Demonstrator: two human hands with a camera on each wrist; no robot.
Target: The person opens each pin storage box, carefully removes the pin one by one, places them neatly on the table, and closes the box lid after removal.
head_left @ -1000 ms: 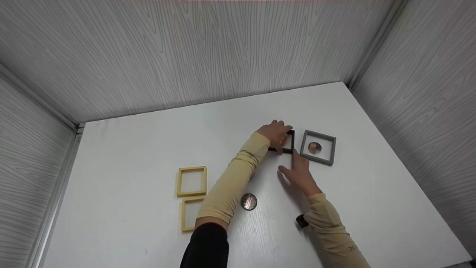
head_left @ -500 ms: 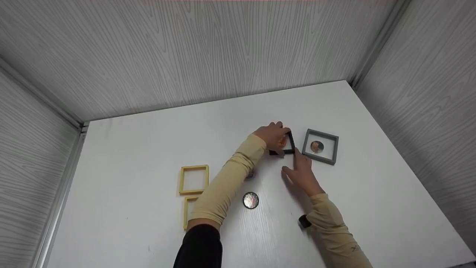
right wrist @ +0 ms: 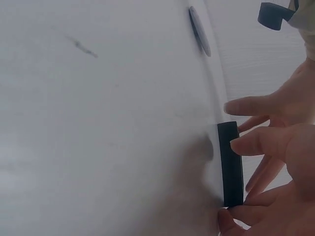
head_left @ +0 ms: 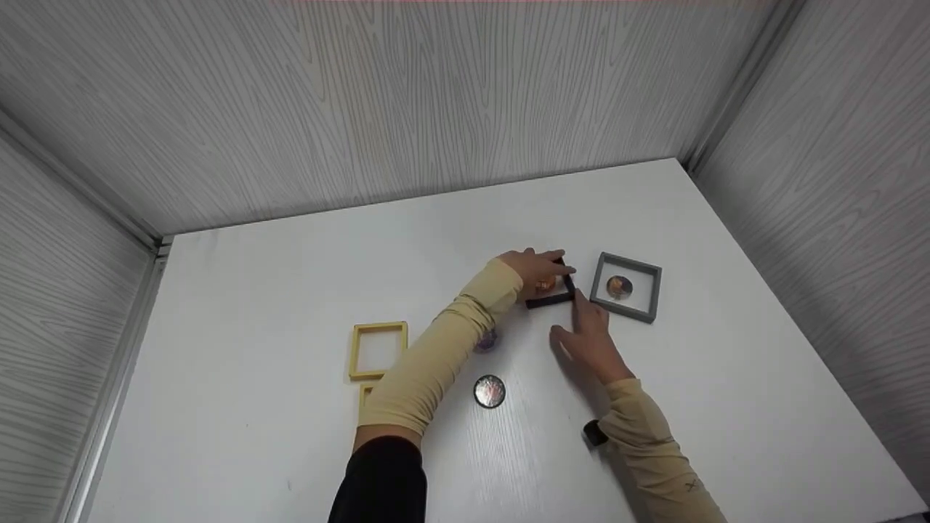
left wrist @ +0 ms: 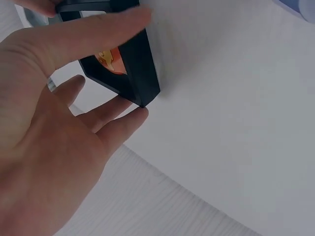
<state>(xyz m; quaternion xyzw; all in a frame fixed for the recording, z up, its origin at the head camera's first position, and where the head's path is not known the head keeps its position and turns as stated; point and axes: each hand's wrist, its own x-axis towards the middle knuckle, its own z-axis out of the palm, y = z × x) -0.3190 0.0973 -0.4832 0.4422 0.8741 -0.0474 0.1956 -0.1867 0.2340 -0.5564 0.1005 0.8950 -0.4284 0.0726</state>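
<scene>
A small square black display frame (head_left: 550,299) with an orange round disc (head_left: 545,285) in it is at the right of the white table. My left hand (head_left: 532,266) holds this frame, thumb across one side and fingertips at a corner in the left wrist view. My right hand (head_left: 592,341) lies nearer me with its fingers extended. Its index fingertip touches or nearly touches the frame's near right corner, while the thumb points away to the left. In the right wrist view, the edge of the black frame (right wrist: 231,164) shows between overlapping fingers.
A grey frame (head_left: 650,294) holding a coin-like disc (head_left: 619,287) lies right of the hands. A purple disc (head_left: 486,340) and a dark-rimmed disc (head_left: 490,391) lie beside my left forearm. Two yellow frames (head_left: 378,326) are on the left, one mostly covered. Grey panels (head_left: 407,102) enclose the table.
The black frame has turned anticlockwise; its near edge now slopes up to the right. My left fingers have shifted over its right side. My right hand has hardly moved.
</scene>
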